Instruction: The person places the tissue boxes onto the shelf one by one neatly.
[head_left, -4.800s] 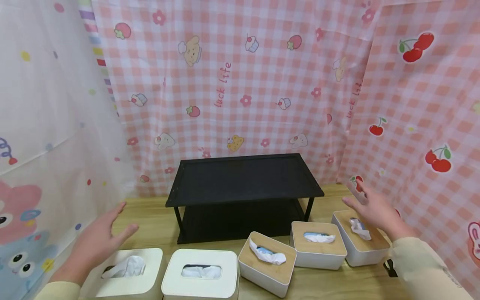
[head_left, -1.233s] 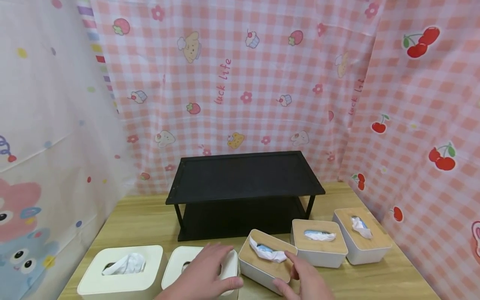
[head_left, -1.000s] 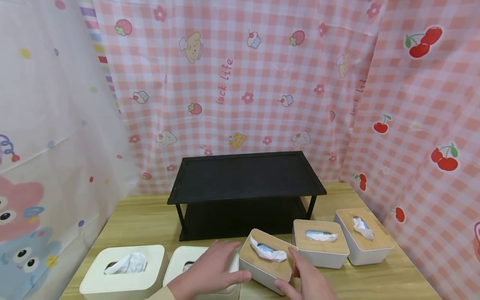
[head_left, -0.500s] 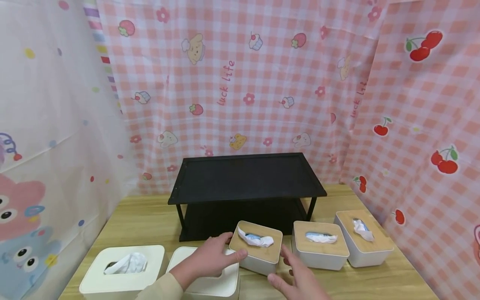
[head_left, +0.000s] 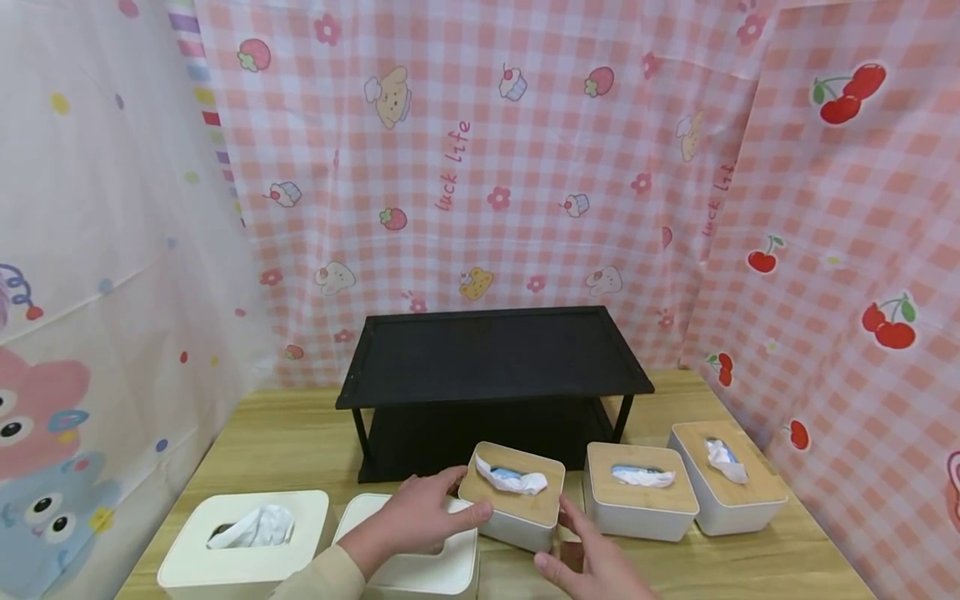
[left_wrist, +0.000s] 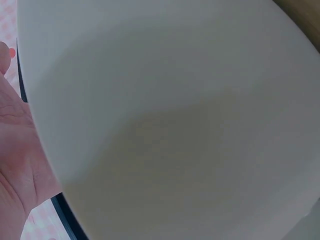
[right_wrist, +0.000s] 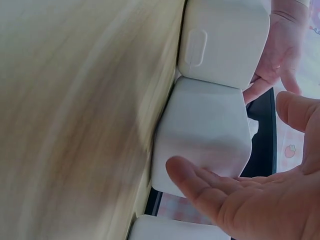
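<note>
We've nudged the wood-lidded tissue box (head_left: 513, 505) closer to centre front of the black rack (head_left: 495, 358), less skewed; looks better lined up with it. Left hand (head_left: 426, 510) and right hand (head_left: 594, 557) flank it, fingers loosely extended, unclenched.

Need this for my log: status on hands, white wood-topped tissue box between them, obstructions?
Left hand, right hand flanking white wood-topped rectangular tissue box. Black two-tier rack behind it. Cream rectangular tissue box close on its left.

left hand (head_left: 422, 515) — thumb apart from fingers | right hand (head_left: 600, 557) — fingers extended, thumb apart
</note>
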